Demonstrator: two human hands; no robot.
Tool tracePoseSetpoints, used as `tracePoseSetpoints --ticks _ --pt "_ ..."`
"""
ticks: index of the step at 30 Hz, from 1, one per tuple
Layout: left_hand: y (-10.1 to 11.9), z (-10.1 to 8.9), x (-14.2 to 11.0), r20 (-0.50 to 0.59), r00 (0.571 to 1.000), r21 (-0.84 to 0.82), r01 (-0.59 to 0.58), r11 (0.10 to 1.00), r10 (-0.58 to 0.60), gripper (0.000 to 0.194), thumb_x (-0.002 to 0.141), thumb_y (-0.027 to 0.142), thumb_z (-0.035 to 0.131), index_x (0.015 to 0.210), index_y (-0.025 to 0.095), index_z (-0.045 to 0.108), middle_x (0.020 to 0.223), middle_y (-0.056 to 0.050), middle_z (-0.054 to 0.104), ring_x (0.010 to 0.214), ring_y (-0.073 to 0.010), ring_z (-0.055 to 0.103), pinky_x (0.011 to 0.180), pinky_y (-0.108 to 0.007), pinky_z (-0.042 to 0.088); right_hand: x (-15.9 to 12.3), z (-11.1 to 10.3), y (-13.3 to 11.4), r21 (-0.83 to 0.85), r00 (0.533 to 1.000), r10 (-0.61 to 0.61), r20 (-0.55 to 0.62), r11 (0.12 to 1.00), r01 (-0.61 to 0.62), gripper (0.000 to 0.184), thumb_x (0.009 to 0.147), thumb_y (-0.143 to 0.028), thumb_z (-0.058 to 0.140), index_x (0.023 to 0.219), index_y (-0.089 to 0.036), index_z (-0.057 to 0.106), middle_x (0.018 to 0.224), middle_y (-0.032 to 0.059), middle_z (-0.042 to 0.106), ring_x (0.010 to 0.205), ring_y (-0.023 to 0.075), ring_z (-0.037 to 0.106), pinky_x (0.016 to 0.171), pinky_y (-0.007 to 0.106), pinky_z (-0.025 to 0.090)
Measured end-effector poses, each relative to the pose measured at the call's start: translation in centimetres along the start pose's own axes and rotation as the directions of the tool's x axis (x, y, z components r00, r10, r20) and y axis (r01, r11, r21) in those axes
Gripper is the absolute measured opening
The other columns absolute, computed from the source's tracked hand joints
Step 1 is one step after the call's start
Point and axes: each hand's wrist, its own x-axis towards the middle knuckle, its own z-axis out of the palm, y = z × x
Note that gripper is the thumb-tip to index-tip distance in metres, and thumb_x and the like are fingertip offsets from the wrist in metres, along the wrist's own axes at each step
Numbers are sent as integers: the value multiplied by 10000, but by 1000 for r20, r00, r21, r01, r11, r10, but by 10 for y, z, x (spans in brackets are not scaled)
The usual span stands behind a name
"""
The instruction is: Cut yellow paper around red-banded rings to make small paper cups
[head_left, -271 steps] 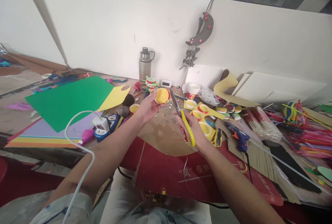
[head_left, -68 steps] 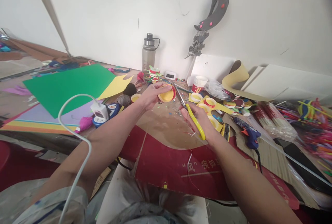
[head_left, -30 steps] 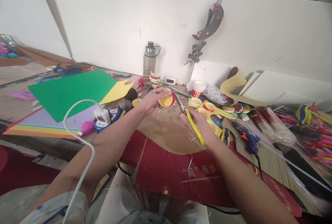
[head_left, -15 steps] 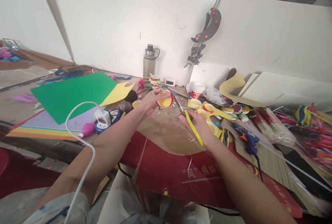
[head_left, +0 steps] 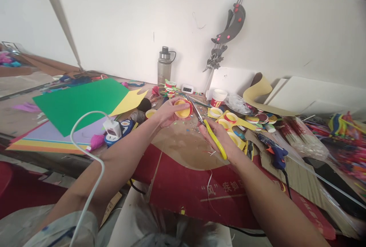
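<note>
Thumb and fingers of my left hand pinch a shallow round paper-cup piece, yellow inside with a red rim. My right hand is closed round the yellow handles of a pair of scissors. The metal blades point up and left, at the right edge of the cup piece; whether they touch it I cannot tell. Below the hands lies a brown and red cardboard sheet with small paper scraps on it. Right of the scissors, several cut cup rings rest on yellow paper.
Green paper and other coloured sheets lie at the left, beside a power strip with a white charger and its cable. A bottle and stacked paper cups stand behind. A glue gun and black phone lie right.
Over the nine seconds, the cup piece has turned and tilted in my left hand, and my thumb now lies over its rim. The scissors stay beside its right edge. The view has shifted slightly.
</note>
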Motion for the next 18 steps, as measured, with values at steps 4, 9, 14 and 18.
tracePoseSetpoints --ticks 4,9,14,18 --pt "0 0 1 1 1000 -5 -3 1000 3 572 529 320 1046 903 140 653 835 -7 720 764 -174 726 752 -381 643 -1 0 1 26 999 50 16 998 -50 487 943 -713 553 802 -249 507 651 -39 415 582 147 401 532 291 329" --pt "-1 -4 3 17 1000 2 4 1000 -4 557 558 322 1035 922 145 652 840 -14 730 773 -192 747 768 -404 651 -2 -1 3 45 996 86 31 995 -87 483 930 -703 585 791 -250 490 646 -40 420 569 138 397 515 282 318" --pt "-1 -5 3 35 999 0 11 1000 -11 553 568 323 1031 930 142 654 855 -28 747 775 -210 764 763 -403 651 0 -2 2 -20 999 44 10 999 -44 464 937 -678 569 790 -241 524 645 -34 450 585 145 426 559 297 354" --pt "2 -3 1 33 999 12 9 1000 -10 577 540 334 1043 930 128 671 847 -36 745 754 -213 761 718 -387 649 0 -3 0 -48 1000 7 4 999 -7 449 945 -649 564 776 -234 533 648 -36 441 594 142 406 582 303 353"
